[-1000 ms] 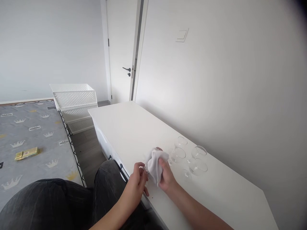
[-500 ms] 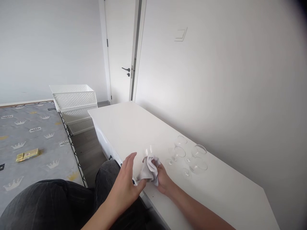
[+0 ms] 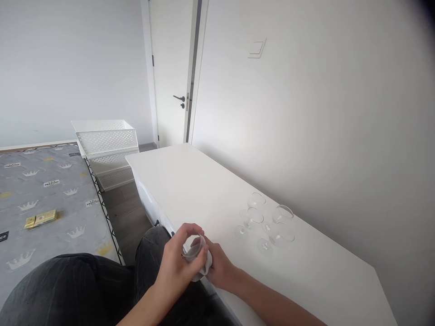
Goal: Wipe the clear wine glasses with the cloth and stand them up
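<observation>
Clear glass (image 3: 195,251) — thin round rim, transparent wall, pale cloth (image 3: 206,266) against it

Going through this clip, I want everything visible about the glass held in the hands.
The glass looks clear and thin-walled, with a round rim above its bowl. It is held with its mouth facing up toward the camera, by the near edge of the white tabletop. The left hand curls around it near the rim; the right hand is at its far side, with white cloth against the bowl. Any stem or foot is hidden.
</observation>
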{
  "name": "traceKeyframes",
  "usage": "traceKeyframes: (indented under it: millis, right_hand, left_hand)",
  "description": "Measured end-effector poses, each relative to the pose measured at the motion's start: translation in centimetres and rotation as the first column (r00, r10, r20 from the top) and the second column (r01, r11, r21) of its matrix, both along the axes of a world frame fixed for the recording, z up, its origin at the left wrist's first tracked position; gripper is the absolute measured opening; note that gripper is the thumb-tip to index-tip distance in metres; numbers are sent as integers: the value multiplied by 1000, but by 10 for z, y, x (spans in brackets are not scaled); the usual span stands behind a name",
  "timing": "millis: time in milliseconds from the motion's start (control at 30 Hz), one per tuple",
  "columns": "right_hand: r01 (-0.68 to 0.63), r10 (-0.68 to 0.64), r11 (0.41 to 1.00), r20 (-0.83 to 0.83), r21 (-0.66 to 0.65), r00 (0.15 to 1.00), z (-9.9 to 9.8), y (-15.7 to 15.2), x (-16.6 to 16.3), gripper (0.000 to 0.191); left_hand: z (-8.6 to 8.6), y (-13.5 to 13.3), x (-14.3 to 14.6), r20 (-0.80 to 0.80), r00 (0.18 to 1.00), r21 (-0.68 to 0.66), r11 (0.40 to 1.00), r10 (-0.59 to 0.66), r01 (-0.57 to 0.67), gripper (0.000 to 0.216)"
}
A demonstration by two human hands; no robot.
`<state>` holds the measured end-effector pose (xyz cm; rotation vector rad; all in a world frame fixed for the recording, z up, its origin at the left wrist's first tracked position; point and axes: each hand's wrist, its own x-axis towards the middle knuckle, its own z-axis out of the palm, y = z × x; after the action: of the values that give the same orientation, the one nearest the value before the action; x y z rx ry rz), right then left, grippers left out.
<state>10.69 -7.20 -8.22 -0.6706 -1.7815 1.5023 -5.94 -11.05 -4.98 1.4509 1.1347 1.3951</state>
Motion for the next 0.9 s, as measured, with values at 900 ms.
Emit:
traceKeyframes:
  millis: [900]
  right_hand:
    - [-33, -248, 594, -222, -804, 943, -5, 0, -2, 40]
  left_hand:
    - [8, -12, 5, -381, 824, 449, 695, -421, 562, 47]
